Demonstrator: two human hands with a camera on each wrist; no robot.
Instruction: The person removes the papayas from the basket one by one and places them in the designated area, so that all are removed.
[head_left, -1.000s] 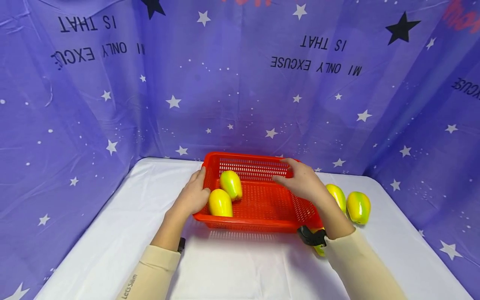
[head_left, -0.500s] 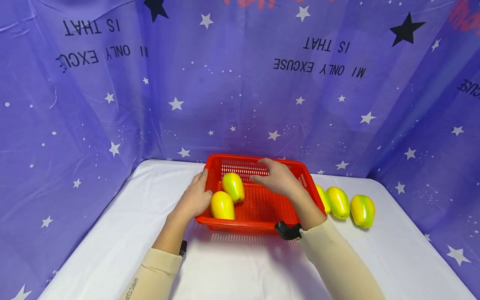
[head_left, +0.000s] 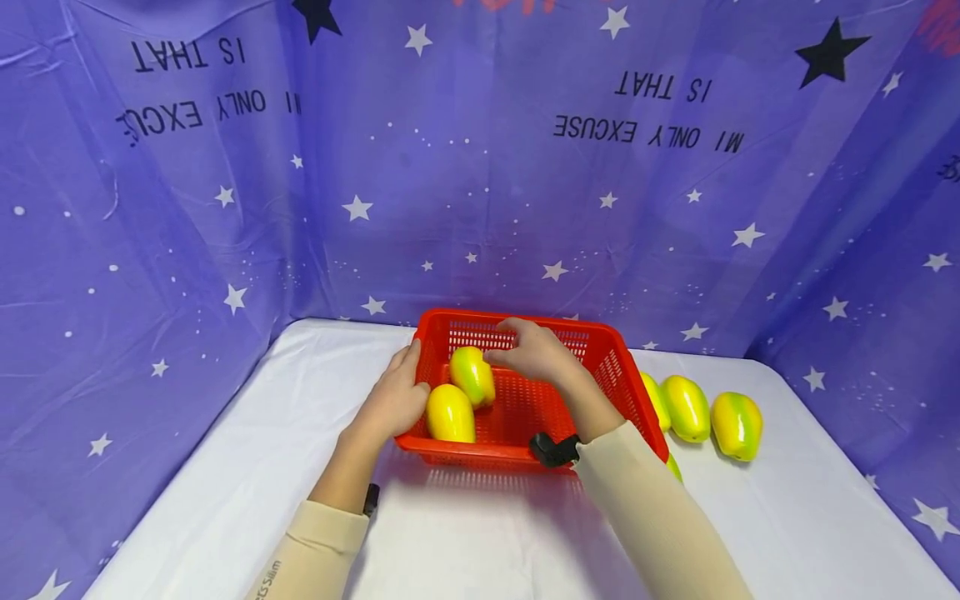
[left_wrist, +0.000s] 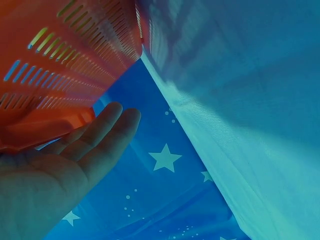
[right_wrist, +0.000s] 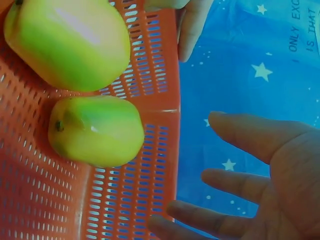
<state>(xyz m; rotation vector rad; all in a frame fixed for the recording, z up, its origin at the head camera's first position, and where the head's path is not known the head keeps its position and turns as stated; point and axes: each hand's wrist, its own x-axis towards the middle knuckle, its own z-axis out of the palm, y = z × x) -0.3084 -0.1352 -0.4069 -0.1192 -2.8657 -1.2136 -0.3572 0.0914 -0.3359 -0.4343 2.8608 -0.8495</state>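
Note:
A red plastic basket (head_left: 525, 454) with slotted walls stands on the white-covered table, two glossy yellow-green mangoes inside at its left: one at the back (head_left: 472, 377), one in front (head_left: 451, 414). My left hand (head_left: 390, 400) holds the basket's left rim, thumb over the edge and fingers along the outer wall. Above the basket, my right hand (head_left: 534, 354) hovers with fingers spread and nothing in it. Its thumb looks close to the back mango in the head view; the right wrist view shows a gap between hand and fruit (right_wrist: 95, 131).
Right of the basket lie several more mangoes (head_left: 737, 426), one partly hidden behind the basket's near right corner. A purple star-printed cloth (head_left: 480, 167) hangs around the back and sides. White cloth (head_left: 465, 542) covers the table in front.
My right hand has moved left, from the basket's right end toward the two mangoes inside. My left hand stays on the left rim. The mangoes at right have come more into view.

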